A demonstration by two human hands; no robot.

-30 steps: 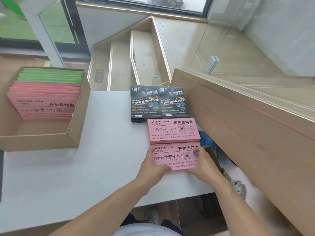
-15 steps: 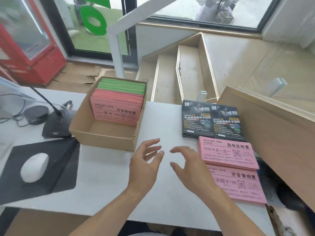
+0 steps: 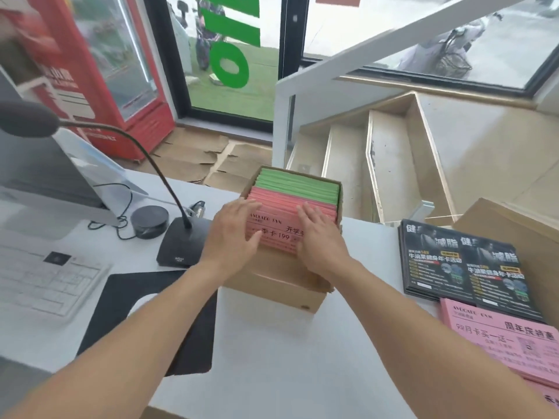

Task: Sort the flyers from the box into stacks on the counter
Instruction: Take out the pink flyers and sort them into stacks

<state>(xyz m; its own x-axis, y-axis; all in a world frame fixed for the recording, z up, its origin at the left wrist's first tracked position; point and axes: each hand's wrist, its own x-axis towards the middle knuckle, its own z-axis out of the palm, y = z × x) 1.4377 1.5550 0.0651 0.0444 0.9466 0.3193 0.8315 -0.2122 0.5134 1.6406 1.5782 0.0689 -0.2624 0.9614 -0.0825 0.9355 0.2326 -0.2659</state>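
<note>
Both hands, left (image 3: 233,237) and right (image 3: 317,240), lie flat-fingered on the pink flyers (image 3: 279,228) inside the box (image 3: 281,293). Thin, slippery paper; best pinched by the edges.

A white bench (image 3: 272,373) fills the foreground. Beyond its far edge, pale steps (image 3: 348,164) descend to a beige tiled floor (image 3: 484,152). Left of the steps, flattened cardboard (image 3: 193,155) lies before a red glass-door cooler (image 3: 99,71). Behind the steps, dark-framed windows (image 3: 423,31) admit daylight and show green turf outside.
</note>
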